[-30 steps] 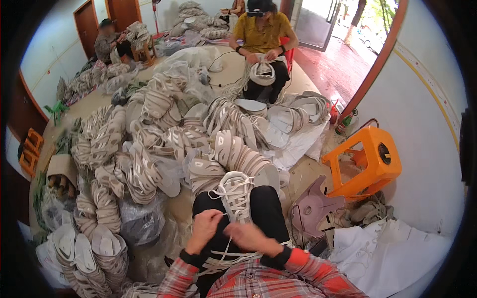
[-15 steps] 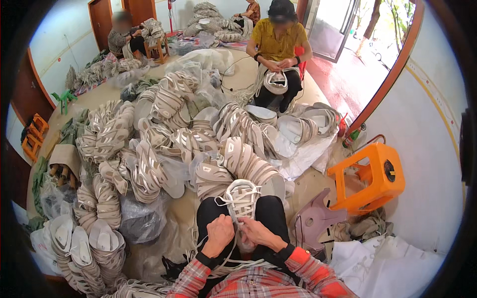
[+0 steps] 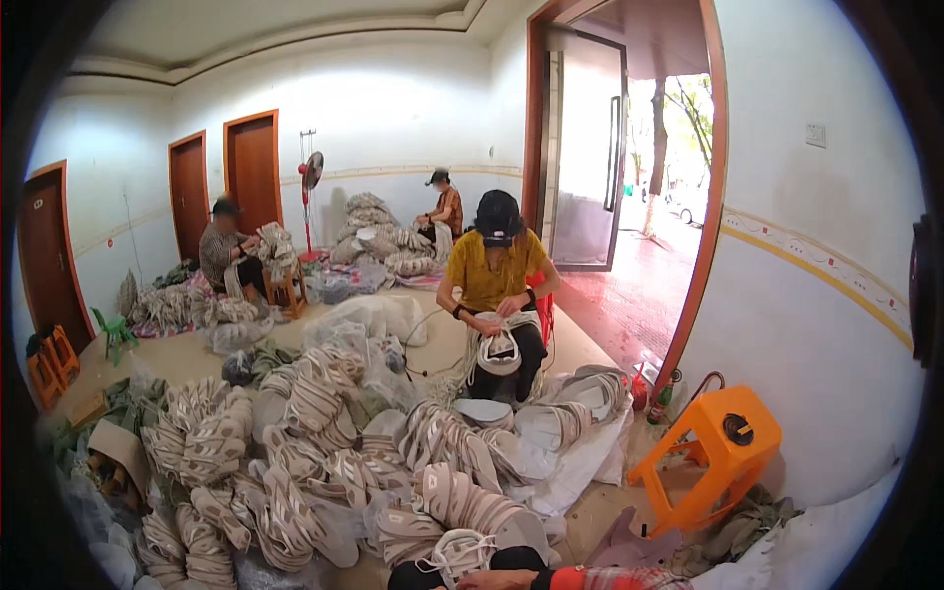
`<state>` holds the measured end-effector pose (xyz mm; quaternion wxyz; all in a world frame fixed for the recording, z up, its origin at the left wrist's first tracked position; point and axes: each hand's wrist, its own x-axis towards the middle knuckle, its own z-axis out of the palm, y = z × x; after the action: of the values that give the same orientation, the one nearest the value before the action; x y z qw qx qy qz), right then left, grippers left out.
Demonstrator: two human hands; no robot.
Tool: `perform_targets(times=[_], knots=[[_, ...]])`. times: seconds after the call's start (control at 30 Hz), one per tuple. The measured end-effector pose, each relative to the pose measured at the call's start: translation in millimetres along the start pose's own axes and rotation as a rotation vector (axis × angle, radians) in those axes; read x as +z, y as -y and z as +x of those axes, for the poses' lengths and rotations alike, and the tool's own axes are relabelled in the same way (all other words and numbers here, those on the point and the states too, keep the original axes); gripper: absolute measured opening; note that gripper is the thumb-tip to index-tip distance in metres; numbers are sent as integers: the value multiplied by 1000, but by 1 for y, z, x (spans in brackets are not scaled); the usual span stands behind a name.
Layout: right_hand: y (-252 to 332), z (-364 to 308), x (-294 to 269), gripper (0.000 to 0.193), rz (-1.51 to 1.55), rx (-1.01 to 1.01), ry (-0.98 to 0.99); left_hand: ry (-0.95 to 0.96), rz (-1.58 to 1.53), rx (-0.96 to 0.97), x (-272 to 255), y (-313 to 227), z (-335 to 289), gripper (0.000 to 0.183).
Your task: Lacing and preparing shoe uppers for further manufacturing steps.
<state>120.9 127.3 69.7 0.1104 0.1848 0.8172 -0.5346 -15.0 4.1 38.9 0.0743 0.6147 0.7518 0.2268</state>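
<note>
A beige and white lace-up shoe (image 3: 458, 553) rests between my knees at the lower edge, its pale laces loose over the top. My right hand (image 3: 500, 580) is beside the shoe, cut off by the lower edge so that its fingers are mostly hidden. A black band circles that wrist, below a red plaid sleeve (image 3: 619, 578). My left hand is out of view. Just beyond the shoe lies a stacked row of beige shoe uppers (image 3: 482, 506).
Heaps of shoe uppers (image 3: 295, 511) and clear plastic bags cover the floor ahead and left. A co-worker in a yellow shirt (image 3: 482, 280) handles a shoe (image 3: 499, 352). An orange stool (image 3: 713, 452) stands right, near a green bottle (image 3: 664, 398). Two other people sit farther back.
The view has tilted up, showing more wall, ceiling and doorway. My lap, the shoe and my right hand now sit at the lower edge, and my left hand has left the picture.
</note>
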Motion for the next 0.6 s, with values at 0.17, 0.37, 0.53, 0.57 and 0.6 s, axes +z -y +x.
perform_targets(times=[0.17, 0.37, 0.53, 0.57, 0.6], knots=[[15, 14, -13, 18, -184, 106, -41, -40, 29, 46, 17, 4, 11, 21], [3, 5, 15, 19, -595, -252, -308, 7, -25, -6, 16, -9, 4, 21], [-24, 22, 47, 22, -854, -162, -554, 104, -81, -116, 27, 4, 8, 20], [-44, 29, 55, 25, -790, -205, -519, 164, -45, -84, 22, 5, 12, 18], [-8, 6, 25, 12, -785, -635, -885, 235, -13, -84, 18, 16, 4, 18]])
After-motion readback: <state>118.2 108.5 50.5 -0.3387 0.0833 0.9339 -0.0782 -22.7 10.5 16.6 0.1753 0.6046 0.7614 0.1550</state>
